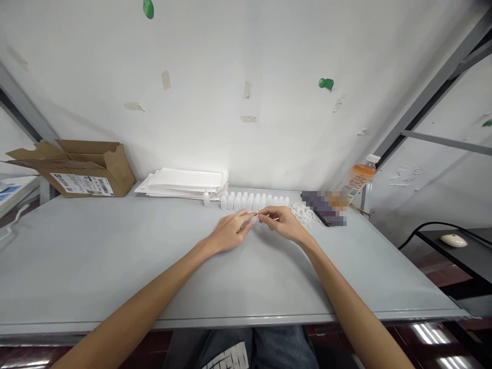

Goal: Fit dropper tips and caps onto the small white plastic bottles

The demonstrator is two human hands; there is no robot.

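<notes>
Left hand has a small white bottle between its fingers, toward the table's back edge; right hand is pinched narrow beside it (can't tell if it's gripping anything). More bottles line that edge, white strings just right of them.

Left forearm enters from between seven and eight o'clock, right forearm from between four and five. Left hand, back uppermost, extends its fingers toward two o'clock. Right hand, wrist slightly bent, curls toward nine o'clock. Both hands' fingertips nearly meet.
</notes>
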